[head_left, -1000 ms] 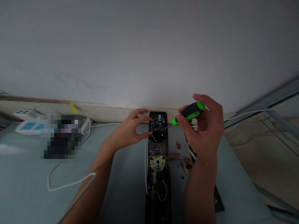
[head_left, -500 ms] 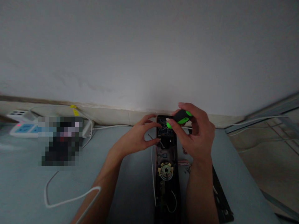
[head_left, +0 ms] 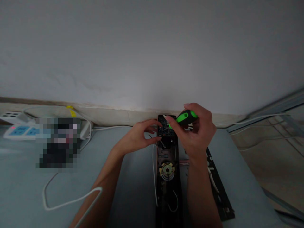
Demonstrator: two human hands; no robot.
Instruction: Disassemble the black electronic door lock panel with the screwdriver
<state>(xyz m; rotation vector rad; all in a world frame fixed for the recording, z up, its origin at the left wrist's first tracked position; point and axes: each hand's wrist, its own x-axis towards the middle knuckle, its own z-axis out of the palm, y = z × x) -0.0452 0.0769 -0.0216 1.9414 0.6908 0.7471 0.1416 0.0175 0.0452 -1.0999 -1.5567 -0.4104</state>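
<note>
A long black device casing point(head_left: 163, 193) stands lengthwise on the table, opened, with a round speaker point(head_left: 167, 171) in its middle and a dark circuit board point(head_left: 163, 128) at the far end. My right hand point(head_left: 198, 131) grips a green-and-black screwdriver point(head_left: 186, 118) by its handle. The handle leans to the right and its thin shaft points down-left at the board; the tip is too dark to make out. My left hand point(head_left: 143, 134) has its fingers apart, with the forefinger and thumb at the casing's left edge beside the board.
A long black panel point(head_left: 222, 193) lies right of my right forearm. Small loose parts are beside the casing. At left are a power strip point(head_left: 19, 131) and a blurred dark object point(head_left: 59, 145). A white cable point(head_left: 71, 202) crosses my left forearm. The wall point(head_left: 152, 57) rises behind.
The screwdriver handle has turned a little in my right hand, its green patch now facing up. The view has shifted slightly. My left hand stays at the casing's edge.
</note>
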